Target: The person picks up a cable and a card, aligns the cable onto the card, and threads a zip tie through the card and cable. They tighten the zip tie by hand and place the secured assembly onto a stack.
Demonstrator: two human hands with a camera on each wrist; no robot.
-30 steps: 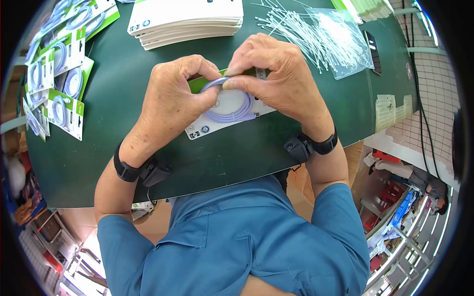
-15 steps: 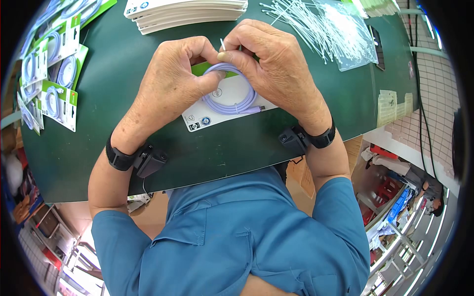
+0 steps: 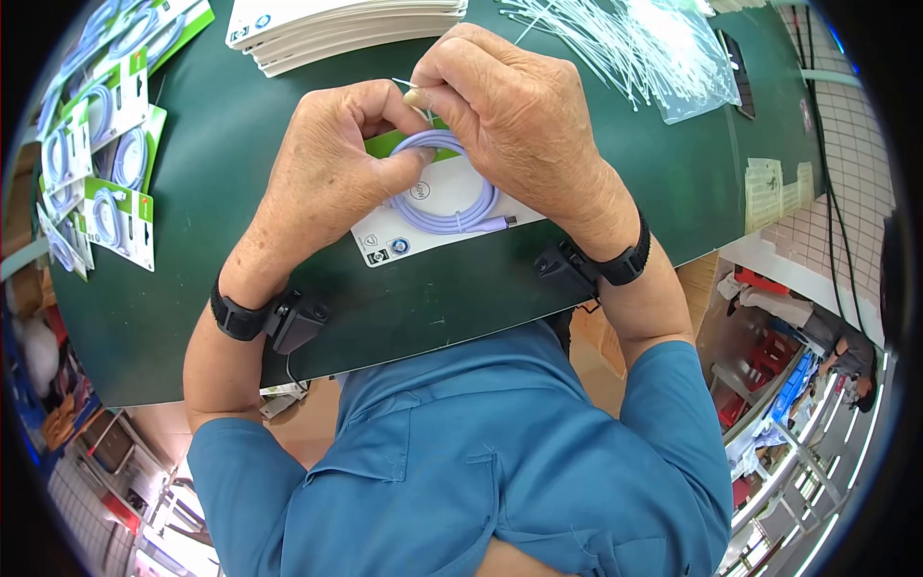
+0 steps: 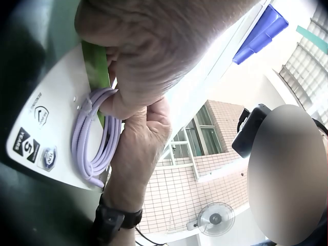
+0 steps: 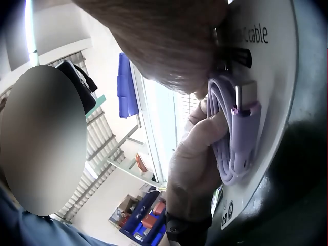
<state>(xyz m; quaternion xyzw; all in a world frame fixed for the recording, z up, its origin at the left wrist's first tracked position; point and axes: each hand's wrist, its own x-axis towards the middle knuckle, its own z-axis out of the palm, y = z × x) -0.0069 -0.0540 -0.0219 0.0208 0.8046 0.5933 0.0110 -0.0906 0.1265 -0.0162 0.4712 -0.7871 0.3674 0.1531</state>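
Observation:
A lilac USB-C cable (image 3: 448,223), wound in a coil, lies on a white and green printed card (image 3: 389,245). My left hand (image 3: 336,159) holds the coil's upper left side against the card, thumb inside the loop. At the card's top edge, my right hand (image 3: 524,111) pinches a thin white cable tie (image 3: 402,83) between thumb and forefinger, its end poking out leftward. A second tie binds the coil's lower side. In the right wrist view the metal plug (image 5: 246,95) lies along the card.
Several finished cards with cables (image 3: 106,219) are heaped at the left of the green table (image 3: 144,337). A stack of cards (image 3: 346,34) stands at the back. Loose cable ties (image 3: 601,48) spill from a clear bag (image 3: 707,91), beside a phone (image 3: 735,72).
My right hand has moved up and away from the coil's top with the tie pinched. The tie's end stood upright half a second ago and now points left. My left hand keeps its hold.

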